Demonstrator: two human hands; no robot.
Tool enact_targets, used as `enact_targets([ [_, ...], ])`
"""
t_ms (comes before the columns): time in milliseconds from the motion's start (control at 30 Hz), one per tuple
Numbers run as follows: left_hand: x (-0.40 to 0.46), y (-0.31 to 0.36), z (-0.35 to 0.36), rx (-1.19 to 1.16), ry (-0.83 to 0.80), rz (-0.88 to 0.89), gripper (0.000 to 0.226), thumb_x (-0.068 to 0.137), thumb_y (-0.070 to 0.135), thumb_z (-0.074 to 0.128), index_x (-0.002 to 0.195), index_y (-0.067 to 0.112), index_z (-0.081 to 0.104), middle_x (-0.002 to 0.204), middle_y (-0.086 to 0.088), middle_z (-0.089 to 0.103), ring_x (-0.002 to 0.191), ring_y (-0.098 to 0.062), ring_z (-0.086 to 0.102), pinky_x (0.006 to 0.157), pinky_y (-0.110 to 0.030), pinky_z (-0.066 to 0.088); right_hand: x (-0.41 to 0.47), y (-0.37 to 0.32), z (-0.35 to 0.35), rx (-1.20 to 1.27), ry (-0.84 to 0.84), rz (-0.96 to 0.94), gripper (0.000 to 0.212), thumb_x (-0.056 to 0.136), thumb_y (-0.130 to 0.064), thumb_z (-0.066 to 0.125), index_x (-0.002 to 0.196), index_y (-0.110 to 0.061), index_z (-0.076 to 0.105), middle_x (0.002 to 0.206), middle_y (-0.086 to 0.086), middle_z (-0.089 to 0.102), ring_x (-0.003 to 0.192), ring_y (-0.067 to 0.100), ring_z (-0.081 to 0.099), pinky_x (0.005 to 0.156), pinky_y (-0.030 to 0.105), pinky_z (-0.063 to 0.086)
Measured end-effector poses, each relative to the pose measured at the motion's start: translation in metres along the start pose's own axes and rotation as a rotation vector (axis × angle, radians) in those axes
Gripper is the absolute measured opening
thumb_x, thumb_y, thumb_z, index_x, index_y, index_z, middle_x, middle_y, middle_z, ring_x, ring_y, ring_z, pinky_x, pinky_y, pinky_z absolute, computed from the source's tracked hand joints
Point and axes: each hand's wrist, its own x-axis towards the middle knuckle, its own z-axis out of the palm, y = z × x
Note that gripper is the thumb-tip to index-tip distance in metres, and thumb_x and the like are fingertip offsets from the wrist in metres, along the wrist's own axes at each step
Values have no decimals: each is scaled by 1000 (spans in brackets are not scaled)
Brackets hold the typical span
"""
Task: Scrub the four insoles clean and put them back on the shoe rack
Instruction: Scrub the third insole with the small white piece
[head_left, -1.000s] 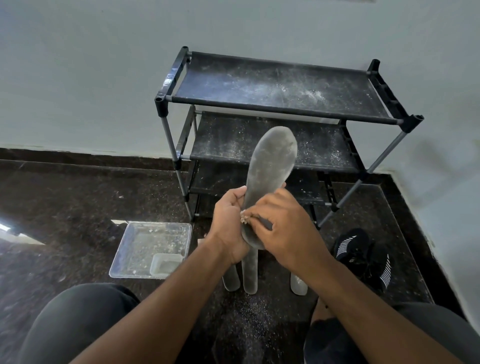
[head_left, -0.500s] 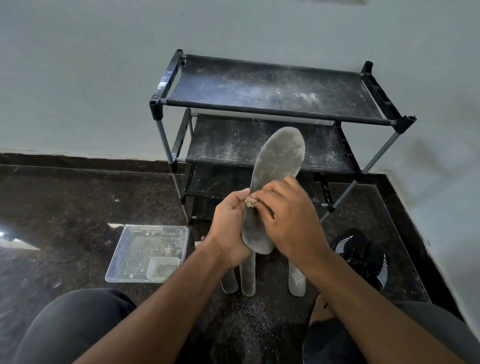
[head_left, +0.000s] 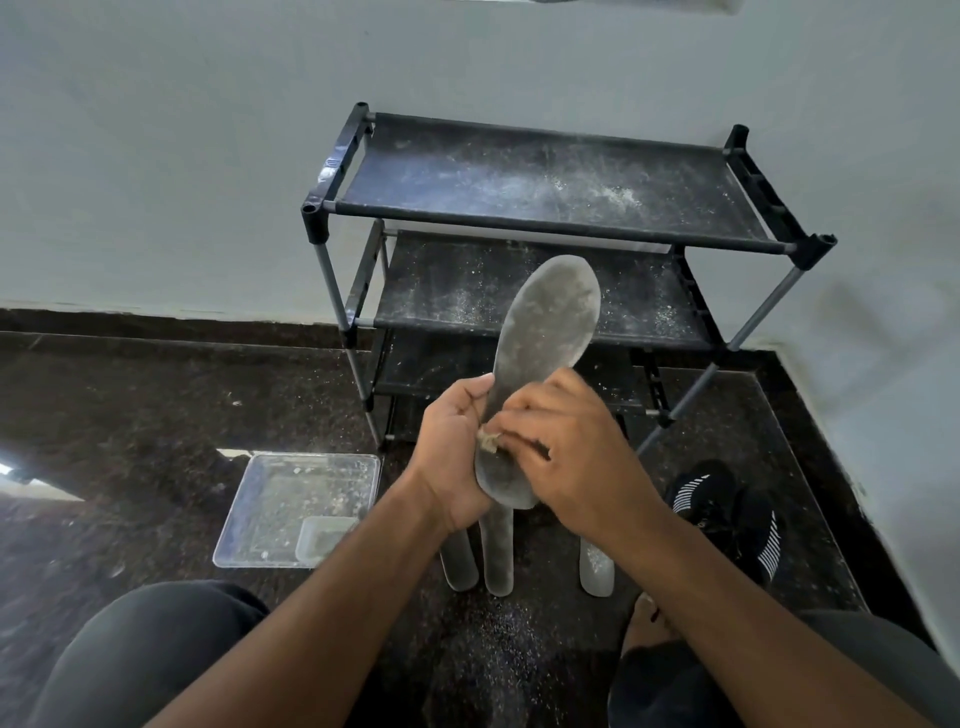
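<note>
Head view: left grip (head_left: 453, 457) clasps upright insole (head_left: 540, 364), right grip (head_left: 574, 447) pinching scrub pad (head_left: 488, 440) against it

insole (head_left: 545, 332) grey | shoe rack (head_left: 545, 182) black, white-dusted | shoes (head_left: 727, 514) black, white stripes | floor (head_left: 130, 415) dark speckled

The left hand (head_left: 453, 447) grips a dusty grey insole (head_left: 540, 353) by its heel edge, toe end tipped up in front of the shoe rack (head_left: 545, 223). The right hand (head_left: 576, 447) pinches a small tan scrubber (head_left: 488, 440) against it. Three more insoles (head_left: 497, 556) lie on the floor just before the rack, a clear tray (head_left: 291, 509) to their left, and black shoes (head_left: 727, 514) to their right.
</note>
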Motion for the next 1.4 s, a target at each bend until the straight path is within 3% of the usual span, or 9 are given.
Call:
enact_targets([
  [133, 0, 5, -3, 6, 58, 18, 44, 100, 32, 45, 114, 1, 72, 114, -16, 66, 108, -29, 64, 102, -36, 51, -8, -4, -1, 111, -115, -57, 13, 89, -20, 67, 95, -21, 79, 88, -13, 63, 90, 13, 49, 81, 35, 46],
  [300, 2, -6, 0, 19, 51, -10, 47, 104, 30, 41, 97, 3, 79, 94, -12, 74, 84, -22, 73, 81, -31, 61, -4, -2, 1, 45, -5, 67, 8, 88, -14, 68, 90, -16, 76, 86, -10, 61, 89, 13, 49, 80, 35, 47],
  [433, 3, 2, -3, 41, 98, 43, 59, 99, 34, 44, 139, -7, 59, 142, -29, 58, 119, -34, 62, 114, -44, 47, -10, -10, -1, 200, -110, 44, 9, 83, -13, 74, 86, -20, 79, 81, -15, 63, 89, 6, 50, 85, 20, 42],
  [700, 5, 0, -5, 36, 105, 56, 45, 102, 31, 44, 99, 2, 78, 100, -16, 72, 88, -25, 71, 80, -32, 60, -8, -16, 4, 174, -20, 96, 10, 84, -10, 70, 87, -14, 78, 82, -9, 62, 89, 8, 50, 82, 23, 45],
  [867, 0, 7, -4, 17, 99, 37, 58, 103, 36, 38, 139, -3, 61, 132, -25, 65, 108, -31, 68, 99, -40, 55, -11, -12, -2, 218, -144, 58, 8, 81, -16, 72, 80, -21, 79, 76, -14, 63, 87, 9, 53, 81, 30, 48],
  [1000, 1, 5, -2, 15, 108, 41, 53, 103, 34, 40, 121, -5, 71, 120, -24, 69, 99, -30, 72, 89, -37, 60, -11, -18, 5, 171, -16, 90, 8, 83, -11, 70, 85, -15, 77, 83, -9, 63, 91, 9, 53, 85, 29, 47],
  [1167, -1, 11, -2, -46, 84, 51, 60, 102, 35, 37, 144, -3, 56, 120, -22, 65, 95, -28, 66, 93, -39, 53, -14, -14, 2, 204, -94, 37, 8, 82, -14, 72, 82, -19, 78, 79, -13, 65, 89, 9, 53, 82, 25, 47],
  [1333, 7, 3, -5, -1, 76, 45, 63, 99, 36, 46, 148, -4, 51, 154, -28, 47, 142, -40, 50, 120, -45, 40, -8, -14, 5, 177, 25, 78, 7, 83, -12, 72, 86, -16, 78, 83, -9, 65, 90, 7, 53, 87, 19, 43],
  [1400, 5, 5, -4, -15, 58, 54, 60, 101, 35, 40, 143, -4, 57, 141, -25, 60, 121, -36, 65, 106, -40, 51, -9, -15, 6, 208, -7, 65, 8, 83, -10, 73, 87, -16, 78, 84, -10, 64, 91, 6, 53, 82, 21, 46],
])
